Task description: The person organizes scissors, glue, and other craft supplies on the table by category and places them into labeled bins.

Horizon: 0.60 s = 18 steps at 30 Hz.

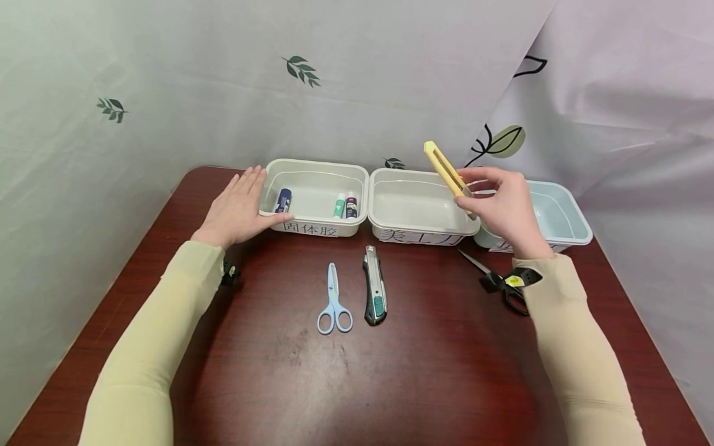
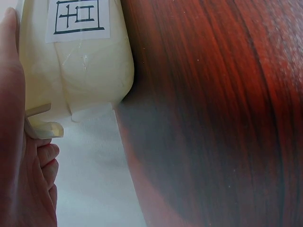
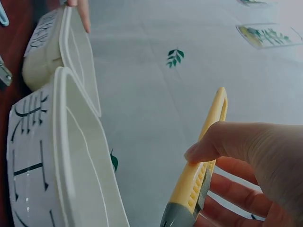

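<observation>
My right hand (image 1: 504, 201) pinches a yellow utility knife (image 1: 444, 168) between thumb and fingers, holding it tilted above the right part of the middle white bin (image 1: 390, 231). In the right wrist view the grey end of the yellow knife (image 3: 191, 184) points down. My left hand (image 1: 237, 207) rests at the left end of the left white bin (image 1: 312, 164), fingers straight and thumb along its front rim. Inside that bin lie a blue glue stick (image 1: 283, 200), a green one (image 1: 339, 205) and a dark one (image 1: 351, 205).
Light blue scissors (image 1: 333, 303) and a silver-and-black utility knife (image 1: 375, 286) lie on the dark red table (image 1: 268, 371). Black-handled scissors (image 1: 491, 279) lie partly under my right wrist. A pale blue bin (image 1: 580, 232) stands at the right, and a patterned curtain (image 1: 223, 80) hangs behind.
</observation>
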{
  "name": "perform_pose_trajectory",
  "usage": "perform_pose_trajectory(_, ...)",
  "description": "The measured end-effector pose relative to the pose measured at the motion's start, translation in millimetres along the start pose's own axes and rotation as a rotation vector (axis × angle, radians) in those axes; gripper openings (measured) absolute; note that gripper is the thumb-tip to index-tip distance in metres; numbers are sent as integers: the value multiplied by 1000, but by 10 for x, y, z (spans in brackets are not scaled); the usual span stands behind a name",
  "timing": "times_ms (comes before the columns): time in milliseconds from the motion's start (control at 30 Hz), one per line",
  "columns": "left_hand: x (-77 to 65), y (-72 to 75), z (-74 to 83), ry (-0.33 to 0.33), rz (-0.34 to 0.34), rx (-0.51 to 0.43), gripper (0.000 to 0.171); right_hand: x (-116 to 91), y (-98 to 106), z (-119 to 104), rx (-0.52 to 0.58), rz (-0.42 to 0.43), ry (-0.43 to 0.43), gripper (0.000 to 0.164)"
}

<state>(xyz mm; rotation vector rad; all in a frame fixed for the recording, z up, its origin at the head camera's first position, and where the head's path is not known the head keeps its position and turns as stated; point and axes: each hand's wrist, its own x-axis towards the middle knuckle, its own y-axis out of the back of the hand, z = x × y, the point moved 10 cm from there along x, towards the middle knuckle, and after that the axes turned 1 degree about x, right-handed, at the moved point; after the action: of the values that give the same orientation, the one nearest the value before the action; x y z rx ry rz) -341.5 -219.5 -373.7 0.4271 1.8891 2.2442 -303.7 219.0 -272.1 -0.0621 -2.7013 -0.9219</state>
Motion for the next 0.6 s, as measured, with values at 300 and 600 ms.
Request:
perform_pose_trajectory(300,2,-5,-3,3,-5,1,116,302,-57,-6,-44,-37,-1,39)
perform_pose_trajectory(600,0,-15,-15,3,-5,2,116,537,-207,101,-58,-122,-28,41)
